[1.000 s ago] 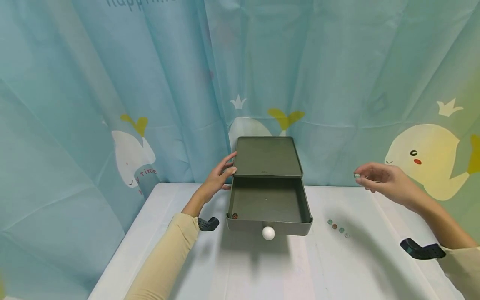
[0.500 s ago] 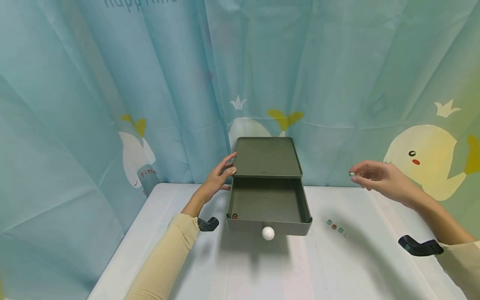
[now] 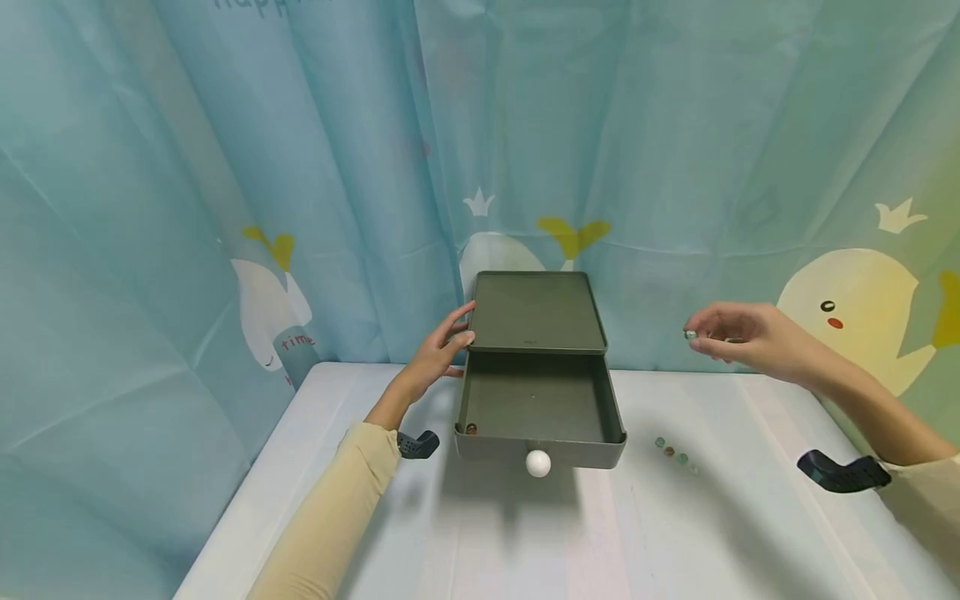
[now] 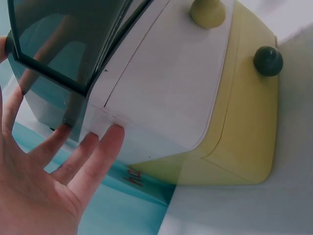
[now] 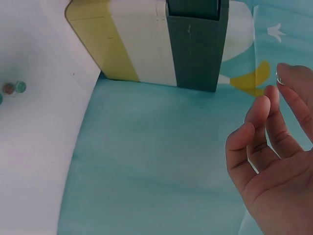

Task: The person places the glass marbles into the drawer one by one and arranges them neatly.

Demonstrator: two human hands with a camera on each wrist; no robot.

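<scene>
Your right hand (image 3: 742,337) pinches a bead (image 3: 691,335) (greenish) | drawer (image 3: 540,408) lies leftward, lower | your left hand (image 3: 437,353), nearer it, fingers spread against box (image 3: 538,310)

Left arm (image 3: 330,508) stretches forward, slanting inward; left grip (image 3: 431,358) reaches out, fingers spread, nearly straight, thumb apart from them. Right arm (image 3: 873,408) extends from right edge, angled up and inward; right grip (image 3: 738,337) in the air, thumb and forefinger pinched, other fingers bent. Grips well apart, neither touching the other.
</scene>
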